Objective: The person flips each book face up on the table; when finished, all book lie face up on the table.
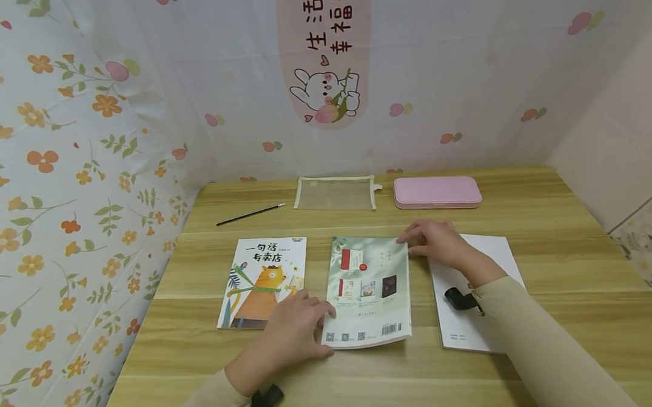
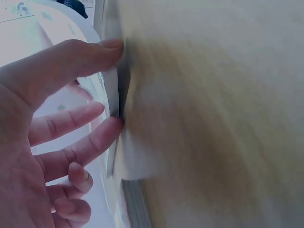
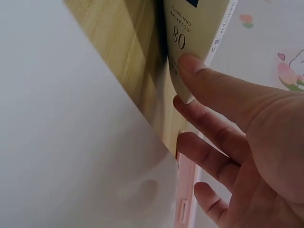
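Note:
A magazine [image 1: 368,293] lies back cover up before me, showing small book pictures and a barcode, with its lower edge a little raised. My left hand [image 1: 293,329] holds it at the lower left, thumb by the bottom corner and fingers along the left edge. In the left wrist view, thumb and fingertips meet at the magazine's edge [image 2: 111,92]. My right hand [image 1: 442,244] pinches the upper right corner. From the right wrist, its thumb [image 3: 192,64] presses the cover marked "08" [image 3: 199,33], and the forefinger sits at the corner's far side.
Left of the magazine lies a picture book [image 1: 274,272] with an orange animal on it. A white book [image 1: 467,319] lies under my right forearm. Farther back are a black pencil [image 1: 250,214], a mesh pouch [image 1: 333,194] and a pink pencil case [image 1: 437,191]. Patterned cloth hangs behind the table.

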Action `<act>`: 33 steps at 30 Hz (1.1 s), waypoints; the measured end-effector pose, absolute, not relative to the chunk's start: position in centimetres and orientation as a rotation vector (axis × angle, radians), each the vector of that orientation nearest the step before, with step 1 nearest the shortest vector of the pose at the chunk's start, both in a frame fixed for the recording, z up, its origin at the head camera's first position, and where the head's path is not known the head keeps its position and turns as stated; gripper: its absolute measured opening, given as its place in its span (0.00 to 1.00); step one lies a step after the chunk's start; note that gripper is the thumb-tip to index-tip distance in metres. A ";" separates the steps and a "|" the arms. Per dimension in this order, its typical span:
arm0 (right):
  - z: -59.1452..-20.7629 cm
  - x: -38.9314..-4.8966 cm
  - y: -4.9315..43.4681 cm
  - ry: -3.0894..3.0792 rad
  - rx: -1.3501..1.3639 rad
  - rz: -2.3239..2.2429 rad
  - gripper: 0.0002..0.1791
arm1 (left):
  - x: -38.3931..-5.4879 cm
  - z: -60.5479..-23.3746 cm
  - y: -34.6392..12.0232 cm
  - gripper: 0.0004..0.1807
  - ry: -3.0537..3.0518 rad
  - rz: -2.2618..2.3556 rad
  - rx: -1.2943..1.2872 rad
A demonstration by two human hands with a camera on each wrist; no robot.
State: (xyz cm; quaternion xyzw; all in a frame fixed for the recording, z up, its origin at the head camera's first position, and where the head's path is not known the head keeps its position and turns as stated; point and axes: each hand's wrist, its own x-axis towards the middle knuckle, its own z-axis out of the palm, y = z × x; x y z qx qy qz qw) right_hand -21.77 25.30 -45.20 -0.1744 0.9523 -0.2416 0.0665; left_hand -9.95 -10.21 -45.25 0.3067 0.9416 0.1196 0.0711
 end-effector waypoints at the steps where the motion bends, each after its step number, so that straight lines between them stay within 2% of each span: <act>1: -45.2 -21.8 25.3 2.872 -0.530 -0.725 0.13 | -9.9 -45.2 -10.4 0.28 2.829 0.391 0.916; 13: -45.2 -21.7 26.4 2.869 -0.646 -0.788 0.14 | -9.9 -44.6 -11.6 0.12 2.818 0.576 0.823; 17: -44.6 -21.7 27.0 2.858 -0.661 -0.865 0.14 | -10.0 -44.3 -11.6 0.09 2.858 0.609 0.795; 22: -44.3 -21.8 27.6 2.883 -0.703 -0.968 0.14 | -10.3 -44.0 -11.9 0.09 2.980 0.621 0.786; 28: -44.3 -21.7 27.7 2.933 -0.746 -1.134 0.12 | -10.4 -43.7 -12.4 0.11 3.058 0.759 0.643; 33: -44.3 -21.7 27.9 2.956 -0.801 -1.211 0.13 | -10.9 -43.6 -12.8 0.14 3.173 0.938 0.776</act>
